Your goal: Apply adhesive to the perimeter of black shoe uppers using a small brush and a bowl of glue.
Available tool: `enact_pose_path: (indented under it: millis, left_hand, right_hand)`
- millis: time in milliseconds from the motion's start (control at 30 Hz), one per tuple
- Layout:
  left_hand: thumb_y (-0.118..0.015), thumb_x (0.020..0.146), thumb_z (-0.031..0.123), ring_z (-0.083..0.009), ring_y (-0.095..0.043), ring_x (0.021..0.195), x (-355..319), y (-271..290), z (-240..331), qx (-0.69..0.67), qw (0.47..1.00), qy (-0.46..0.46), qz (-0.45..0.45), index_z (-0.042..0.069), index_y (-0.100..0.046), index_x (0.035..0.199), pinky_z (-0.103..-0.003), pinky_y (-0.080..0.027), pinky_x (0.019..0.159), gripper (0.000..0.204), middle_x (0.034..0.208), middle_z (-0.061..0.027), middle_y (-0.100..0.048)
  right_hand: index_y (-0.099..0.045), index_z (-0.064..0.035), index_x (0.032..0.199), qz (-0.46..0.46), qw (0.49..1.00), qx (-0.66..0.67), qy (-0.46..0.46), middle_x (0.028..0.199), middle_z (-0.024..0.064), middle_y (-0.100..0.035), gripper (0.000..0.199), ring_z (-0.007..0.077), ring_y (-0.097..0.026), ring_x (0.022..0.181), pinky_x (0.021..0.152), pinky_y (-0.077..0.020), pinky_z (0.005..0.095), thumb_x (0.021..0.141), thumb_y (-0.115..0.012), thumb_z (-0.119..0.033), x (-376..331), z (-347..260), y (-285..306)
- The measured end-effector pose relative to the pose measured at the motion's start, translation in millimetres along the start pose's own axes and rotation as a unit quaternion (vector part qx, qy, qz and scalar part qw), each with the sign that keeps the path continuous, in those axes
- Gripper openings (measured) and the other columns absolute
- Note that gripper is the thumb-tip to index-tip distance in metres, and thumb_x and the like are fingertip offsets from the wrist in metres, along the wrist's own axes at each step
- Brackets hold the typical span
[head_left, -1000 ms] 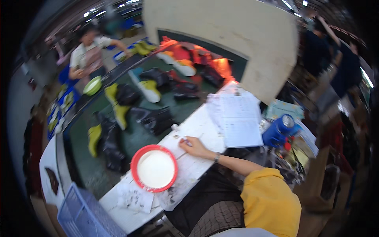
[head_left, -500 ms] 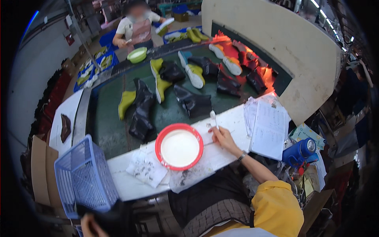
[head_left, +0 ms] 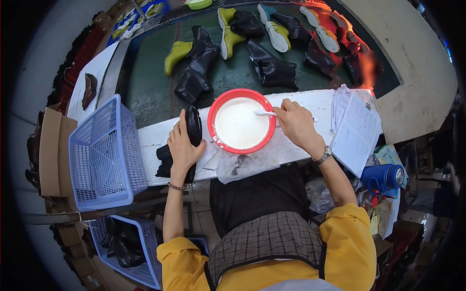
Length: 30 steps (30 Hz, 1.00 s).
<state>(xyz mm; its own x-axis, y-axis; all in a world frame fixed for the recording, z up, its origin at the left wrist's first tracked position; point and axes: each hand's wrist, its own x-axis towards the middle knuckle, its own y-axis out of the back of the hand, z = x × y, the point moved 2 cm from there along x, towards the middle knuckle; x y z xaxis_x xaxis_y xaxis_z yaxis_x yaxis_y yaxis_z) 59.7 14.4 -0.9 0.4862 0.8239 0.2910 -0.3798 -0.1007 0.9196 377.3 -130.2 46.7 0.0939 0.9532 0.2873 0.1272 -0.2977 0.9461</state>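
Observation:
My left hand (head_left: pixel 180 151) grips a black boot (head_left: pixel 194 125) at the near edge of the white bench, left of a red bowl (head_left: pixel 212 112). The boot's sole side faces the bowl, and part of its shaft shows left of my fingers. White liquid (head_left: pixel 238 126) fills much of the bowl. My right hand (head_left: pixel 297 123) is closed around a thin white brush (head_left: pixel 264 112) at the bowl's right rim. The brush's head is over or touching the liquid; I cannot tell which. Its handle end pokes out behind my hand.
A green conveyor belt (head_left: pixel 150 97) carries several black boot uppers and yellow or white soles toward a glowing red heater (head_left: pixel 371 72). Left stands a blue basket (head_left: pixel 99 160); a lower basket (head_left: pixel 148 242) holds black boots. Right are papers (head_left: pixel 357 128) and a blue flask (head_left: pixel 381 177).
My left hand has come onto the bench with a black boot. My right hand has brought the brush to the bowl. The view has tilted down, and the person across the belt is out of it.

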Motion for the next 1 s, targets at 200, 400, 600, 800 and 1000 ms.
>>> enact_pose_path:
  millis: [200, 400, 600, 800, 1000]
  left_hand:
    - [-0.072, 0.084, 0.005, -0.0344, -0.074, 0.102, 7, 46, -34, -0.264, 0.960, 0.070, 0.066, -0.001, -0.063, 0.133, -0.039, -0.057, 0.089, 0.050, 0.113, -0.0240, -0.074]
    - [-0.084, 0.082, 0.015, -0.0106, -0.070, 0.082, 18, 115, 2, -0.393, 0.868, 0.212, -0.218, -0.007, -0.075, 0.106, -0.028, -0.057, 0.075, 0.034, 0.094, -0.0074, -0.077]
    - [-0.085, 0.080, 0.011, -0.0116, -0.071, 0.077, 16, 102, 37, -0.437, 0.802, 0.168, -0.371, -0.004, -0.078, 0.101, -0.026, -0.058, 0.071, 0.027, 0.090, -0.0077, -0.077]
    - [-0.082, 0.083, 0.007, -0.0122, -0.071, 0.078, 18, 116, 42, -0.534, 0.793, 0.191, -0.222, -0.005, -0.076, 0.105, -0.026, -0.058, 0.072, 0.027, 0.093, -0.0087, -0.077]
    - [-0.080, 0.087, 0.007, -0.0122, -0.072, 0.081, 21, 116, 47, -0.541, 0.820, 0.174, -0.071, -0.004, -0.076, 0.103, -0.026, -0.058, 0.073, 0.021, 0.093, -0.0085, -0.077]
  right_hand:
    - [-0.076, -0.0068, 0.098, -0.007, 0.999, 0.014, 0.031, 0.090, 0.0105, -0.064, 0.010, 0.0283, -0.066, 0.087, 0.072, -0.0535, 0.0416, 0.091, -0.070, -0.010, -8, -4, 3]
    - [-0.078, -0.0090, 0.105, 0.113, 0.942, 0.315, -0.002, 0.089, 0.0091, -0.066, 0.018, 0.0258, -0.065, 0.080, 0.070, -0.0506, 0.0386, 0.087, -0.076, -0.010, 9, -6, 27]
    - [-0.082, -0.0111, 0.101, 0.097, 0.921, 0.339, 0.168, 0.090, 0.0006, -0.067, 0.019, 0.0155, -0.061, 0.088, 0.083, -0.0415, 0.0317, 0.082, -0.082, -0.007, 45, -49, 33]
    - [-0.083, -0.0144, 0.101, 0.130, 0.921, 0.345, 0.127, 0.089, -0.0016, -0.067, 0.020, 0.0126, -0.059, 0.086, 0.083, -0.0350, 0.0312, 0.081, -0.084, -0.012, 35, -50, 17]
    - [-0.082, -0.0135, 0.100, 0.151, 0.920, 0.347, 0.102, 0.089, -0.0019, -0.067, 0.019, 0.0115, -0.059, 0.084, 0.082, -0.0341, 0.0309, 0.081, -0.084, -0.011, 18, -66, 14]
